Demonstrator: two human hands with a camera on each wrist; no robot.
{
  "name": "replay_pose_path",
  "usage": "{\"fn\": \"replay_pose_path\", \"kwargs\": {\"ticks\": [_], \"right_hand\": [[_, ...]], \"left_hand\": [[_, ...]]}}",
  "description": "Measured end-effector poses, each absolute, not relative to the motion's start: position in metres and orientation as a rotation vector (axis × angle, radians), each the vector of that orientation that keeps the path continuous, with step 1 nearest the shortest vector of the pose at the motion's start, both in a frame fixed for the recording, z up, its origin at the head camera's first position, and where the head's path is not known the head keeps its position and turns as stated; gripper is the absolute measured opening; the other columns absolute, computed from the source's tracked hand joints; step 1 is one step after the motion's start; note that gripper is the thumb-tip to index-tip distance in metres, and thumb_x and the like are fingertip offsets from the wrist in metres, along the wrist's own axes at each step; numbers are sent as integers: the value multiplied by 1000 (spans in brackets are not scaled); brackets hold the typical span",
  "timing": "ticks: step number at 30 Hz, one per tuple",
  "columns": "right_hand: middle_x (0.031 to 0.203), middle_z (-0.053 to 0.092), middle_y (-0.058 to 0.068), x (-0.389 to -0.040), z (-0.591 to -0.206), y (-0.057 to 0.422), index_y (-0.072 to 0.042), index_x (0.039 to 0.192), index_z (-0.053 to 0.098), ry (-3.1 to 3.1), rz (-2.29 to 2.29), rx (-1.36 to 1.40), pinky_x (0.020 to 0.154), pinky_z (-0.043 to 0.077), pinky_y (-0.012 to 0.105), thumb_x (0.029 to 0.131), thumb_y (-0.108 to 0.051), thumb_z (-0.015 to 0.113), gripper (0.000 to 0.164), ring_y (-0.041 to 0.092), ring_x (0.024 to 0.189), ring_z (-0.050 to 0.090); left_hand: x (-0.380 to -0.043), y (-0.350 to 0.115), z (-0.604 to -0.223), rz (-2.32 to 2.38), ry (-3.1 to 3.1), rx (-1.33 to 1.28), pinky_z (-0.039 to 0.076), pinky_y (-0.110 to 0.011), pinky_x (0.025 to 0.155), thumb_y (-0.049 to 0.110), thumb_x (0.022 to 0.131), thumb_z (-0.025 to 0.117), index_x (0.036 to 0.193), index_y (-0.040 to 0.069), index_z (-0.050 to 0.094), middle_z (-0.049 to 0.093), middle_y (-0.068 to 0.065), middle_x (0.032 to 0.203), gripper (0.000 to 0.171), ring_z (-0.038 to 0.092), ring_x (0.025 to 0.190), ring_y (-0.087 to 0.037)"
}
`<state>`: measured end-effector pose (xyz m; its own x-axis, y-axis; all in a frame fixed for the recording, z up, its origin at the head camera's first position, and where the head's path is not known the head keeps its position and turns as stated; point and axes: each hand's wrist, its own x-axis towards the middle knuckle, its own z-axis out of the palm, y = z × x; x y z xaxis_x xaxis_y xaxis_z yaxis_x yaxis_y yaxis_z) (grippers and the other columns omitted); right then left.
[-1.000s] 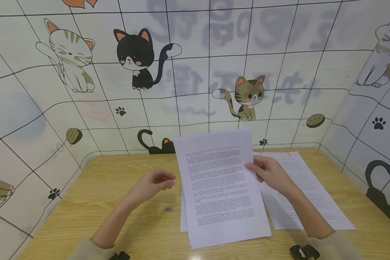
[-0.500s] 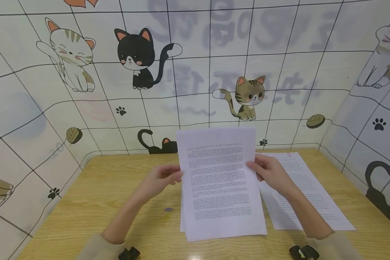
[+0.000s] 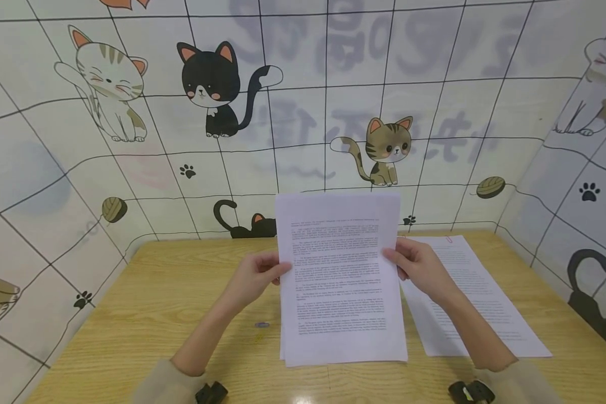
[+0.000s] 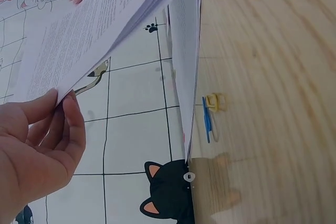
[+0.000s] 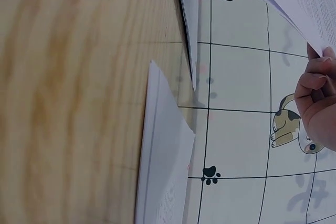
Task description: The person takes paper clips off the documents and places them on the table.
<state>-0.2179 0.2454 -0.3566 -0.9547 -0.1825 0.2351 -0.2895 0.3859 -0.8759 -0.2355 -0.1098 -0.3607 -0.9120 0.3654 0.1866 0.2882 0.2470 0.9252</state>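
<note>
Several printed sheets (image 3: 340,280) stand tilted up in front of me, held by both hands. At their left edge my left hand (image 3: 255,279) pinches them, thumb in front and fingers behind. My right hand (image 3: 426,272) pinches the right edge at about the same height. In the left wrist view the sheets (image 4: 79,40) fan slightly apart at their lower edge. Another stack of paper (image 4: 186,51) lies on the table below them, mostly hidden in the head view. Left of it lie a blue paper clip (image 4: 207,119) and a small yellow clip (image 4: 214,102).
To the right, a printed stack (image 3: 480,314) lies on the wooden table (image 3: 146,314), a pink paper clip (image 3: 449,240) at its far edge. White walls with cat drawings (image 3: 211,90) close off the table's back and both sides.
My left hand has moved right and up to the sheets and now pinches their left edge. The sheets have straightened and risen slightly. My right hand has kept its hold.
</note>
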Motion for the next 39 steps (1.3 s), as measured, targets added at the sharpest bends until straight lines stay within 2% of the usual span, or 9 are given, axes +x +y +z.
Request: {"fn": "replay_pose_path", "kwargs": {"ticks": [9, 14, 19, 22, 29, 33, 39], "right_hand": [[75, 61, 11, -217, -357, 241, -1, 123, 65, -2532, 1646, 455, 53, 38, 24, 103, -20, 61, 27, 15, 57, 47], [71, 58, 10, -214, -355, 240, 0, 119, 64, -2536, 1673, 476, 53, 39, 24, 103, -20, 60, 26, 15, 57, 48], [64, 51, 8, -213, -353, 236, 0, 104, 63, -2509, 1685, 530, 51, 39, 25, 103, -17, 60, 17, 16, 56, 47], [63, 51, 9, -213, -354, 231, 0, 97, 60, -2494, 1696, 575, 50, 38, 26, 103, -16, 61, 17, 16, 56, 47], [65, 54, 10, -215, -354, 215, -2, 102, 63, -2490, 1714, 615, 52, 41, 25, 103, -16, 60, 15, 16, 57, 50], [67, 57, 9, -216, -353, 202, -3, 100, 64, -2495, 1706, 644, 54, 45, 25, 103, -17, 60, 15, 17, 59, 53], [65, 57, 8, -220, -353, 182, -1, 94, 64, -2441, 1699, 707, 52, 44, 24, 103, -10, 59, 13, 16, 57, 53]], "left_hand": [[-232, -110, -355, 1891, 2492, 494, 53, -25, 66, 8, 94, 71, 102, -1, 77, 75, -9, 88, 13, 64, 72, -18], [-232, -110, -352, 1913, 2525, 480, 52, -24, 63, 7, 94, 71, 102, -1, 77, 75, -10, 86, 13, 64, 69, -19], [-234, -116, -349, 1937, 2544, 444, 51, -23, 63, 9, 94, 72, 104, -4, 76, 74, -12, 88, 17, 62, 70, -17], [-235, -121, -348, 1944, 2564, 427, 51, -23, 63, 9, 94, 72, 105, -4, 76, 74, -12, 88, 18, 62, 70, -18], [-238, -137, -345, 1937, 2611, 404, 51, -23, 64, 10, 94, 72, 107, -3, 75, 72, -11, 87, 19, 62, 71, -16], [-240, -148, -342, 1971, 2605, 404, 52, -25, 66, 9, 94, 71, 108, -4, 74, 72, -11, 88, 19, 62, 73, -15], [-244, -165, -341, 1979, 2616, 353, 51, -24, 67, 14, 95, 72, 108, -4, 74, 72, -10, 89, 22, 62, 76, -15]]}}
